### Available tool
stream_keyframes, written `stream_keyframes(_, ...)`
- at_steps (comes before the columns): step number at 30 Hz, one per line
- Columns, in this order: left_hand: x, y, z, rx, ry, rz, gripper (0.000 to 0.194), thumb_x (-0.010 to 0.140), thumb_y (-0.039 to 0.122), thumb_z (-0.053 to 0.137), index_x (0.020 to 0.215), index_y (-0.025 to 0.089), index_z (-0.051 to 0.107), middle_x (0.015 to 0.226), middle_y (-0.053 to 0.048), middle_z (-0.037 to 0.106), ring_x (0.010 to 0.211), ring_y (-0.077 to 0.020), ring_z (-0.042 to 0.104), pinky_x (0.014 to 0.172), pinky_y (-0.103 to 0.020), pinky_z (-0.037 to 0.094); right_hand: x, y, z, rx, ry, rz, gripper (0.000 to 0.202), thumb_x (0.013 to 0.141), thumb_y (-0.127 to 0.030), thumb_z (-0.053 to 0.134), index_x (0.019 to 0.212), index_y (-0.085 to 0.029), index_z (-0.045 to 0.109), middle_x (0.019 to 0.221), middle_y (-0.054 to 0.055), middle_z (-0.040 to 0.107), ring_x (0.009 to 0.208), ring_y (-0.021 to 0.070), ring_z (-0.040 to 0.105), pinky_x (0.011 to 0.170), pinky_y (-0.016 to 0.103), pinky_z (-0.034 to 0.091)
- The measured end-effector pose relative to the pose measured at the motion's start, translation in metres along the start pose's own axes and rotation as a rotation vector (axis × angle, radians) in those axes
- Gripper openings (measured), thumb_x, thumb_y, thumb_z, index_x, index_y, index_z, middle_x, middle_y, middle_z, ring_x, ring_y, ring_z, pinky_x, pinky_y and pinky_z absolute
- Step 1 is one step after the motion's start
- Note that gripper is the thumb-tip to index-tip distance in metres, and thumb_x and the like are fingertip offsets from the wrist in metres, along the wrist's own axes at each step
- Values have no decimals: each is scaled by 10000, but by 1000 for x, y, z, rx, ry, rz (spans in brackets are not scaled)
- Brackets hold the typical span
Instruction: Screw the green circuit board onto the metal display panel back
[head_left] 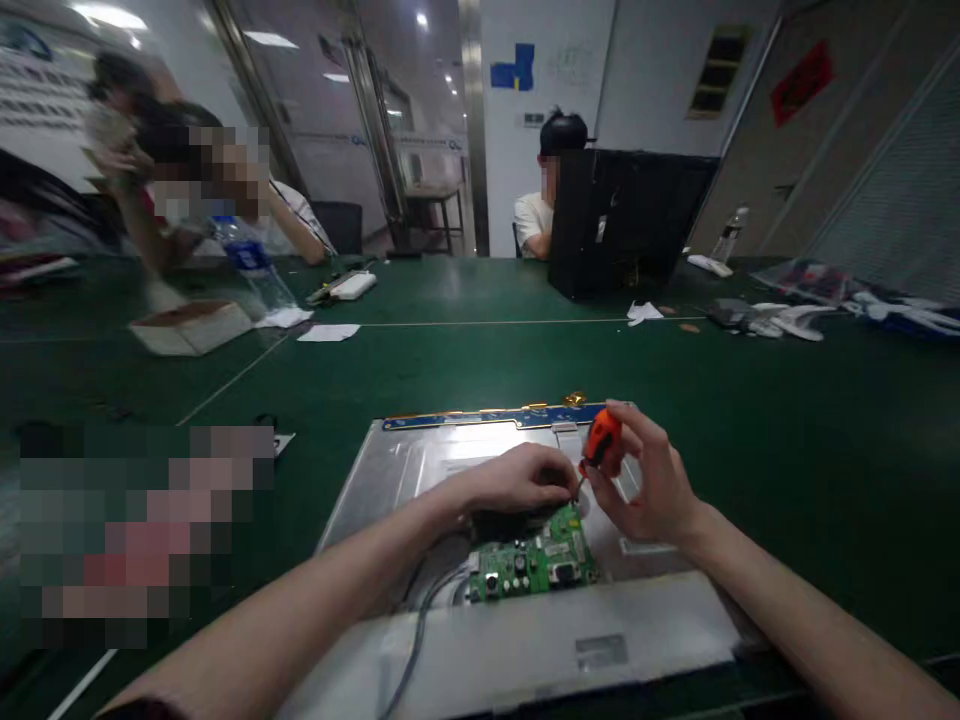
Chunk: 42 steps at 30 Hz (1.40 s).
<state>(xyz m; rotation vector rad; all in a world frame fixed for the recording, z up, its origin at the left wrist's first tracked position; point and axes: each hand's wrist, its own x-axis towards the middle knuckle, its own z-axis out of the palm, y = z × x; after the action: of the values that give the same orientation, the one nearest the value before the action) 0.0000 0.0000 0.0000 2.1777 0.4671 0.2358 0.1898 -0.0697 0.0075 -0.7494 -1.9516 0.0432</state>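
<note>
My right hand [652, 475] grips a short screwdriver [602, 443] by its orange and black handle. The shaft slants down to the upper corner of a green circuit board [536, 558]. Right beside that tip is my left hand [529, 475], its fingers curled in and pinched together. Whatever they hold is too small or hidden to make out. Beneath both hands lies a flat silver metal panel [390, 470], and the green board sits on it. A narrow blue circuit strip [450, 421] runs along the panel's far edge. A grey cable [422, 625] leads off the board's left side.
Across the green table [457, 360] stand a black monitor-like case [630, 220], an open cardboard box [191, 330] and a water bottle [255, 262]. Gloves [787, 320] lie at the right. People sit at the far side. A blurred-out patch covers the left foreground.
</note>
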Motion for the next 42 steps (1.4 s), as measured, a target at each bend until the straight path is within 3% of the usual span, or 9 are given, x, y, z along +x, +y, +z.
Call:
stream_keyframes(15, 0, 3, -2, -14, 12, -22, 84, 841, 208, 607, 889, 147, 638, 794, 2, 622, 750, -150, 568, 690, -233, 424, 10, -3, 0, -75, 31, -47, 698, 836, -159, 581, 1433, -223, 224, 644, -74, 446, 432, 96, 470, 371, 212, 390)
stream_keyframes(24, 0, 3, -1, 4, 7, -33, 95, 846, 210, 604, 911, 156, 647, 819, 4, 621, 763, -148, 558, 705, -238, 424, 8, -5, 0, -50, 7, -22, 704, 822, -122, 546, 1436, -208, 213, 752, -19, 554, 478, 101, 510, 406, 230, 436)
stream_keyframes(34, 0, 2, -1, -1, 9, -23, 73, 841, 175, 599, 887, 148, 649, 816, 3, 619, 753, -137, 560, 702, -224, 426, 8, -3, 1, -76, 30, -30, 702, 830, -149, 573, 1433, -217, 220, 641, -69, 467, 448, 104, 493, 389, 214, 419)
stream_keyframes(42, -1, 6, -2, 7, 19, -33, 46, 834, 181, 613, 862, 152, 636, 768, 21, 596, 719, -127, 541, 677, -213, 414, 11, -5, 0, -88, 26, -38, 653, 845, -177, 560, 1417, -218, 246, 656, -60, 480, 451, 102, 491, 388, 212, 404)
